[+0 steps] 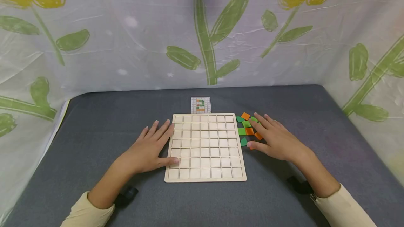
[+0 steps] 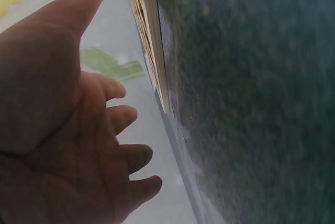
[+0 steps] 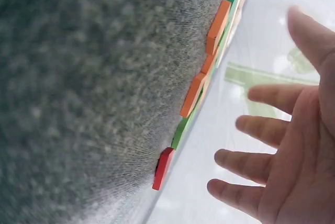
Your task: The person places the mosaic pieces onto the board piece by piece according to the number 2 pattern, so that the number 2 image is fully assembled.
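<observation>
A pale wooden grid board (image 1: 205,146) with empty square cells lies flat in the middle of a dark grey table (image 1: 94,122). My left hand (image 1: 150,149) lies flat and open at the board's left edge, its thumb on the lower left cells. In the left wrist view the left hand (image 2: 78,130) is spread beside the board's edge (image 2: 152,35). My right hand (image 1: 274,137) lies flat and open over a loose heap of green and orange tiles (image 1: 247,128) right of the board. The right wrist view shows the right hand (image 3: 282,145) spread, with orange tiles (image 3: 193,94) lying on the cloth.
A small pattern card (image 1: 200,104) with a coloured grid lies just behind the board. A white sheet printed with yellow flowers and green leaves (image 1: 205,41) walls in the table at the back and both sides. A red tile (image 3: 164,168) lies at the heap's edge.
</observation>
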The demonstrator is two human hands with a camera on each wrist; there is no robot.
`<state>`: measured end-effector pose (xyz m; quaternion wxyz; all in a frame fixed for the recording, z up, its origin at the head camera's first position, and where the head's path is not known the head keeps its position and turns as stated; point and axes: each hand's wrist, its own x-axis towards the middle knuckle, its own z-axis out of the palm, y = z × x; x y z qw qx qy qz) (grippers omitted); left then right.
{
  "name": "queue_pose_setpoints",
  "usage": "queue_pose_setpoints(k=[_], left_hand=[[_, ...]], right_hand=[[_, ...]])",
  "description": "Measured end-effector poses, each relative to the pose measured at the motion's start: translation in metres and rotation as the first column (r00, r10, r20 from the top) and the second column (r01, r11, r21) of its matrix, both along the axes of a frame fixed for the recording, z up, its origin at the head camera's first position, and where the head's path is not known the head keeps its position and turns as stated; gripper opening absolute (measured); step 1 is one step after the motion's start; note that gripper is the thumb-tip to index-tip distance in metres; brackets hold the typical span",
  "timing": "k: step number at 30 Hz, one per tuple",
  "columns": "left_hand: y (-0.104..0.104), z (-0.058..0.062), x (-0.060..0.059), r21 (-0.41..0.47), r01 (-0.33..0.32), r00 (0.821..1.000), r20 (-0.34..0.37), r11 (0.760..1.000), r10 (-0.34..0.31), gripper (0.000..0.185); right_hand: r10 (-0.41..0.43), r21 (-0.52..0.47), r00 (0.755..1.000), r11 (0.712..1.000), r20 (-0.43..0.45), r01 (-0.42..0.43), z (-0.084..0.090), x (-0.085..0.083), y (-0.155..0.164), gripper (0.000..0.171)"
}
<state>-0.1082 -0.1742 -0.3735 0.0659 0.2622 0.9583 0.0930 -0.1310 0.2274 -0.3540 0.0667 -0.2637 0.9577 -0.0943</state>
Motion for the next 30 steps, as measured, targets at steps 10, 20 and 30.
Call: queue_pose_setpoints(k=[10, 20, 30], left_hand=[[0.0040, -0.0032, 0.0025, -0.009, 0.041, 0.998, 0.054, 0.999, -0.040, 0.098], [0.0058, -0.0024, 0.0017, 0.035, 0.088, 0.992, 0.086, 0.996, -0.091, 0.090], [0.0048, -0.0034, -0.0008, 0.056, 0.094, 0.991, 0.093, 0.994, -0.099, 0.091]], right_hand=[[0.117, -0.045, 0.985, 0.991, -0.126, -0.124, -0.0024, -0.0023, -0.0003, 0.042], [0.173, -0.054, 0.983, 0.983, -0.056, -0.176, -0.0042, -0.0018, -0.0033, 0.023], [0.167, -0.044, 0.986, 0.985, 0.016, -0.166, -0.0067, -0.0037, -0.0043, 0.015]])
